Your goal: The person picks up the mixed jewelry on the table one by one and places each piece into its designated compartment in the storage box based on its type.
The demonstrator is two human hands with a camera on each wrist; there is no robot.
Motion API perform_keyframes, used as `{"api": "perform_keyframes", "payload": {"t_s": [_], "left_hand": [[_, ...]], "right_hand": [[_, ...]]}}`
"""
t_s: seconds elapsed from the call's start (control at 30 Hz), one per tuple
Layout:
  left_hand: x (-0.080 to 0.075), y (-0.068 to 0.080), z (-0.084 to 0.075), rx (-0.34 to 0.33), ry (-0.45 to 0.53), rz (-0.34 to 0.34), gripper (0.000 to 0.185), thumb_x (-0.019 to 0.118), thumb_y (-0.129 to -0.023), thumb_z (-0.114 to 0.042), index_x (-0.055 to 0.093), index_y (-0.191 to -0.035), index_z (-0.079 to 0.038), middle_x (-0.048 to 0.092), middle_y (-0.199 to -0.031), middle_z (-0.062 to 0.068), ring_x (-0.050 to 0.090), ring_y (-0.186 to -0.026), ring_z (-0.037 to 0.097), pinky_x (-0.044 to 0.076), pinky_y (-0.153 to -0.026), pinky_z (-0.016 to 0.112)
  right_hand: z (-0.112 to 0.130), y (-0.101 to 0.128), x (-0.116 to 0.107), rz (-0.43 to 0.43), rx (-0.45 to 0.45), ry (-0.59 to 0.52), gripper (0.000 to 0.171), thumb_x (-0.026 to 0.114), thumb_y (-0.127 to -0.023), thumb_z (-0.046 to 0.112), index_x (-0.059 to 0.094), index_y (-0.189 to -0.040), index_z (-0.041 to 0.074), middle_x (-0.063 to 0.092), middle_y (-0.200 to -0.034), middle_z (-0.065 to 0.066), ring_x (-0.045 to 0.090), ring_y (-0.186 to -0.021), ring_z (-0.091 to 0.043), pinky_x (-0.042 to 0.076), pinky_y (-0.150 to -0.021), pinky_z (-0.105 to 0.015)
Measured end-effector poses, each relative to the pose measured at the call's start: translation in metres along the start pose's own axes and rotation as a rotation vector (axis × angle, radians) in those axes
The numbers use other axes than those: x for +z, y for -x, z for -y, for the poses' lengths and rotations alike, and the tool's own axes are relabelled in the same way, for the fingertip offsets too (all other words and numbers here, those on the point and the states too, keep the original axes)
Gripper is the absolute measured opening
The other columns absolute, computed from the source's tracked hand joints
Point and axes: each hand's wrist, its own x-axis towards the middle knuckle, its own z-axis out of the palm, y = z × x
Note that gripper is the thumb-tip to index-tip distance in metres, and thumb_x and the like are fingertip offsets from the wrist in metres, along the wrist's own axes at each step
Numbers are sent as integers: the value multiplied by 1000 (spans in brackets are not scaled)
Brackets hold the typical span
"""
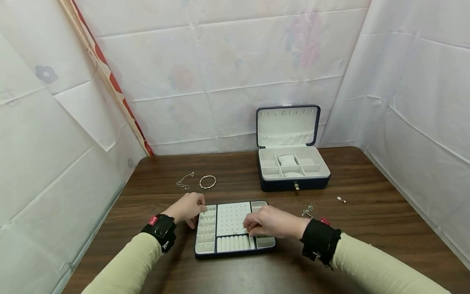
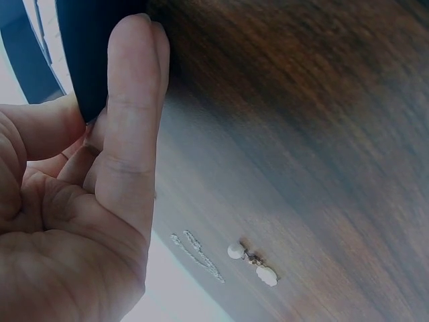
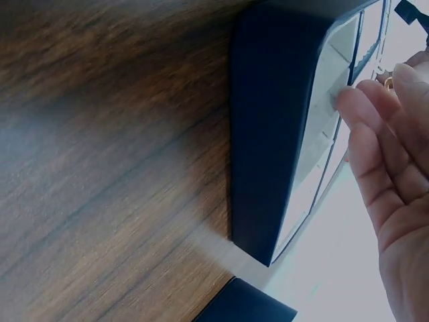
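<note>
Head view is showing both hands on the flat navy jewellery tray (image 1: 235, 252) lying on the dark wooden counter (image 1: 367, 228): left hand (image 1: 188, 208) gripping its edge, right hand (image 1: 269, 222) pinching a small gold ring (image 1: 248, 229); left wrist view alone is revealing a pearl earring (image 2: 251, 258).

A dark wood-grain desk (image 1: 385, 228) fills the foreground; behind it and on both sides hang creased white sheets (image 1: 220, 73); a red-edged strip (image 1: 110, 77) runs diagonally behind the desk's far left corner.

red tags (image 1: 153, 221) on wrist straps, lettering too small to read
</note>
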Motion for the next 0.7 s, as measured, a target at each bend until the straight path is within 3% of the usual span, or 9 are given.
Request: {"api": "perform_keyframes", "payload": {"t_s": [0.43, 0.7], "left_hand": [[0, 0, 0, 2, -11, 3, 5, 63, -100, -9, 61, -99, -4, 59, -71, 16, 63, -50, 27, 57, -48, 37], [1, -1, 1, -2, -8, 3, 5, 63, -100, -9, 62, -100, -4, 59, -72, 16, 63, -50, 27, 58, -48, 37]], "right_hand": [[5, -3, 4, -42, -19, 74, 13, 80, -89, 12, 70, -95, 8, 70, -86, 4, 61, -80, 4, 49, -70, -9], [7, -6, 5, 37, 30, 81, 17, 81, -88, 17, 65, -89, 16, 52, -76, 13, 44, -74, 2, 39, -67, -11]]}}
